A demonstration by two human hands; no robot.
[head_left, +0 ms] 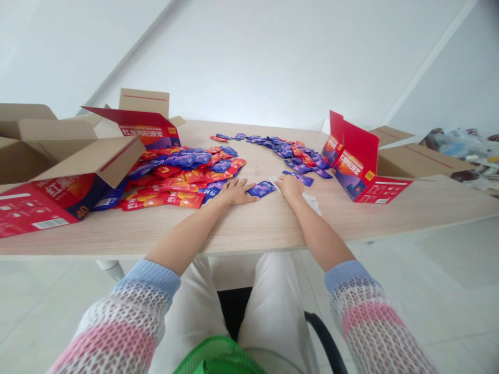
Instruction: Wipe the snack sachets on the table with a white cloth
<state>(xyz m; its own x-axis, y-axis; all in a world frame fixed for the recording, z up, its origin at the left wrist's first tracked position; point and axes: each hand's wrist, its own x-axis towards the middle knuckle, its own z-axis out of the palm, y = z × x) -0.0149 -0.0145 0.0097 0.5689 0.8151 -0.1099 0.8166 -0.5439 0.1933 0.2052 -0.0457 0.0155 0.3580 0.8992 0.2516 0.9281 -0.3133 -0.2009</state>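
A purple sachet (262, 189) lies flat on the table between my two hands. My left hand (236, 191) rests on the tabletop with its fingers spread, the thumb at the sachet's left end. At the sachet's right end, my right hand (289, 186) is closed on a white tissue (313, 203), which trails out under the wrist. Beside my left hand is a heaped pile of red and purple sachets (183, 179). Beyond my right hand, a looser pile of purple and red sachets (298, 156) spreads toward the back. One purple sachet (306, 179) lies just past my right fingers.
Opened red cartons stand at the left: a front carton (58, 195) and a carton behind the pile (150, 130). Another open red carton (360, 171) stands at the right. The wooden table (249, 234) ends just before my lap. Bagged items (468, 148) sit at the far right.
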